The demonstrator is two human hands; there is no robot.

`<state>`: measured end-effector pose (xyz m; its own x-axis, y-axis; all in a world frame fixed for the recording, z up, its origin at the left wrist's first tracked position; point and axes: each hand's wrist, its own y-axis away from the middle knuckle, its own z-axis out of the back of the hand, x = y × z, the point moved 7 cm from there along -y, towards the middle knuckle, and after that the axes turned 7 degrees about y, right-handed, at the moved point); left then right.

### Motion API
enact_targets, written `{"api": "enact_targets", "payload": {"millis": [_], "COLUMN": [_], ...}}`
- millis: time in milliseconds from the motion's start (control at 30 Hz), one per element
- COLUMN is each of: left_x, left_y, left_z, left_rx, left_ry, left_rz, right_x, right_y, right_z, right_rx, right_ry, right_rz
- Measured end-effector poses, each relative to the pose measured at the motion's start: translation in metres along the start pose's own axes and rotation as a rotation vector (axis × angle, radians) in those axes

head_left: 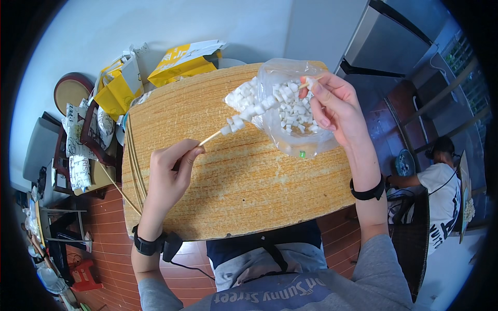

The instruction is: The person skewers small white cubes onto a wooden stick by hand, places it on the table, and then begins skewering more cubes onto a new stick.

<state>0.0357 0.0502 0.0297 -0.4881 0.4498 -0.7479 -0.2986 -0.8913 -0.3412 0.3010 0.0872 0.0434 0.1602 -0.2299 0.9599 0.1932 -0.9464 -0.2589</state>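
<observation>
Stick: thin, pale, round wooden stick [210,138], slanting over the table betw. both hands; its upper part is passing in front of the bag.
Load: row of small white foam-like chunks [259,109], sitting threaded along stick's mid; bare wood is showing at both ends of the row.
L hand: left hand [174,166] is pinching stick's lower end, thumb vs. curled fingers.
R hand: right hand [337,103] is gripping a single white chunk [310,83] at stick's upper end w/ thumb & index; other fingers are curling loosely. Whether stick is going fully thru: too small to tell.
Bag: clear, crinkled plastic bag [286,66], lying open under R hand, holding loose white cut pieces [296,111]; small green spot [302,154] is showing nr its front edge.
Table: yellow-brown wood-grain tabletop w/ curved edges [244,192], supporting bag.
L edge: long thin tan strips [136,171], running along table's L side.
Wrists: black band on each.
Bkgd: yellow-&-white paper bags [187,65] are standing beyond table's far edge; co-worker in white top [440,192] is sitting at far R.
</observation>
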Motion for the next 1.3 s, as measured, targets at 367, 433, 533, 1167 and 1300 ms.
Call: {"api": "enact_targets", "payload": {"millis": [367, 433, 533, 1167, 1300], "left_x": [-0.01, -0.012, -0.017, -0.014, -0.014], "left_y": [0.001, 0.001, 0.003, 0.001, 0.001], "left_z": [0.003, 0.004, 0.005, 0.004, 0.004], "left_rx": [-0.135, -0.153, -0.192, -0.204, -0.182], "left_ry": [-0.093, -0.121, -0.179, -0.191, -0.189], "left_rz": [-0.187, -0.239, -0.312, -0.286, -0.221], "right_x": [-0.009, -0.009, -0.01, -0.021, -0.022], "right_y": [0.001, 0.002, 0.002, -0.002, -0.002], "right_z": [-0.006, -0.007, -0.007, -0.009, -0.007], "right_rx": [-0.001, 0.005, 0.01, -0.032, -0.002], "right_ry": [-0.013, -0.009, -0.005, 0.036, 0.017], "right_rz": [0.01, 0.008, 0.009, -0.157, -0.149]}}
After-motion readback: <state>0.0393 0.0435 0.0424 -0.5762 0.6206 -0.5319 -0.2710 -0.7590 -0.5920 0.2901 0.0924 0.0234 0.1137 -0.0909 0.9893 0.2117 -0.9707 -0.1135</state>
